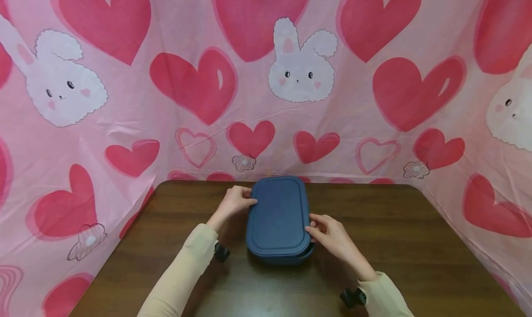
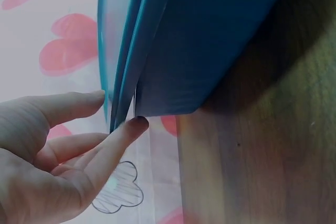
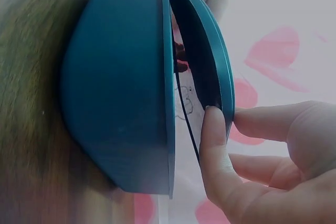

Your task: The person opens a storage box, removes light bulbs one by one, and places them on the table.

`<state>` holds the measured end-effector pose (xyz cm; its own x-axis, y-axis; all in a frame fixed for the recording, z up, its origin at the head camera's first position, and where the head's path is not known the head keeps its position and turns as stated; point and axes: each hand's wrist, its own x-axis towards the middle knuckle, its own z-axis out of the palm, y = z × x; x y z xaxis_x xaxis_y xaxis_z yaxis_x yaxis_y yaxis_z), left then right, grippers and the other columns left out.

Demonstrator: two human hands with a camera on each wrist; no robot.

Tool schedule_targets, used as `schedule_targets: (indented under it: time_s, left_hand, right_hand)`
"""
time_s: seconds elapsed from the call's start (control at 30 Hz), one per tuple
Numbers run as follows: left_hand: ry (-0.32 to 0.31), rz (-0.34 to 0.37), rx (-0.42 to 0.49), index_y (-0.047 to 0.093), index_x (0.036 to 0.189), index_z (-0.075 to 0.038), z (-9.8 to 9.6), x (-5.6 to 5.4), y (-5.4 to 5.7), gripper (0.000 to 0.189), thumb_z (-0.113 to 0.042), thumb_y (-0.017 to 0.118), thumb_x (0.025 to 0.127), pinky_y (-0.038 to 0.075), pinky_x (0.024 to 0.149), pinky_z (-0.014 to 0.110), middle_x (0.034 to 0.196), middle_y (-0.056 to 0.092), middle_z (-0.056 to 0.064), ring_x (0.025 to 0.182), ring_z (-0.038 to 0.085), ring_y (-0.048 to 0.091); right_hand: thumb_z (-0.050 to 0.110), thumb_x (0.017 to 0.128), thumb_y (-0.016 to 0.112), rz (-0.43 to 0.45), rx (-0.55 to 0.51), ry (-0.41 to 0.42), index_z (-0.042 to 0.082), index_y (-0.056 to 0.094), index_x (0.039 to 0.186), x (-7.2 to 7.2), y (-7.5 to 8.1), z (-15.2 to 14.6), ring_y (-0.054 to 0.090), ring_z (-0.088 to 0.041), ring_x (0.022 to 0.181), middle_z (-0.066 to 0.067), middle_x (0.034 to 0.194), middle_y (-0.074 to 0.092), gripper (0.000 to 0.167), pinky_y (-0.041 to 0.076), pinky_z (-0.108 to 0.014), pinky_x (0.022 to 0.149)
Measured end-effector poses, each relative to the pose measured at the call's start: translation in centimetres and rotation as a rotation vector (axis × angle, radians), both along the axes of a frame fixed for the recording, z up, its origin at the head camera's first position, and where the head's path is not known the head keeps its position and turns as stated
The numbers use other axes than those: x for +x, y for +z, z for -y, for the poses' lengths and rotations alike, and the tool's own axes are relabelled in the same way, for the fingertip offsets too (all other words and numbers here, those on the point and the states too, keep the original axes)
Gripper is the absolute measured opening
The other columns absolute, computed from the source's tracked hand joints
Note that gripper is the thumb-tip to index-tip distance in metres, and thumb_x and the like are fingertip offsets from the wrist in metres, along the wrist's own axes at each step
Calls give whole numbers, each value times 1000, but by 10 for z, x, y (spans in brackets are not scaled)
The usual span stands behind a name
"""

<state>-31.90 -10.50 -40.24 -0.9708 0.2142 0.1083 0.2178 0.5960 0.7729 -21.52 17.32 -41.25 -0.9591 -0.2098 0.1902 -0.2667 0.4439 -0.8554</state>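
A dark blue rectangular box stands on the table, with its matching blue lid over it. My left hand holds the far left part of the lid's rim, thumb on top and fingers along the side. On the right side, my right hand pinches the lid's edge between thumb and fingers. In the right wrist view a gap shows between the lid and the rim of the box, so the lid sits raised and tilted there. The inside of the box is hidden.
The brown wooden table extends around the box on both sides. Behind it hangs a pink cloth with hearts and rabbits, close to the table's far edge. Small black devices are worn at both wrists.
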Motion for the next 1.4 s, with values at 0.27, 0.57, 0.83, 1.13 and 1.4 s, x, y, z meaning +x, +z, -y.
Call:
schedule_targets:
  time_s: [0.27, 0.57, 0.83, 1.13, 1.4]
  left_hand:
    - [71, 79, 79, 61, 110, 1, 12, 4, 1, 42, -13, 72, 73, 53, 63, 34, 96, 65, 14, 74, 18, 64]
    - [125, 109, 105, 57, 115, 4, 34, 9, 5, 48, -13, 72, 73, 52, 63, 39, 98, 64, 17, 74, 20, 65]
    - [168, 126, 102, 54, 117, 6, 58, 12, 6, 48, -11, 70, 75, 53, 60, 37, 101, 61, 20, 71, 21, 65]
    - [205, 148, 96, 54, 115, 7, 89, 18, 11, 45, -11, 67, 76, 53, 59, 37, 100, 61, 21, 66, 19, 64]
    - [210, 156, 62, 53, 116, 8, 121, 27, 17, 46, -12, 67, 77, 53, 57, 34, 102, 60, 24, 66, 19, 64]
  right_hand:
    - [10, 80, 65, -10, 22, 10, -11, 51, 116, 8, 14, 18, 61, -17, 63, -11, 84, 53, 44, 51, -21, 56]
    - [13, 78, 67, -13, 40, 8, -5, 55, 115, 2, 3, 36, 59, -15, 59, -6, 81, 52, 43, 50, -20, 54]
    - [12, 77, 68, -8, 10, 53, -6, 53, 116, 4, 4, 59, 58, -14, 63, -6, 81, 54, 45, 51, -20, 56]
    - [18, 79, 66, -24, 72, 93, -5, 55, 115, 4, 8, 86, 57, -12, 69, -3, 85, 58, 44, 49, -19, 55]
    - [21, 80, 66, 10, 110, 126, -4, 55, 116, 6, 12, 114, 58, -8, 64, -3, 84, 58, 45, 49, -18, 56]
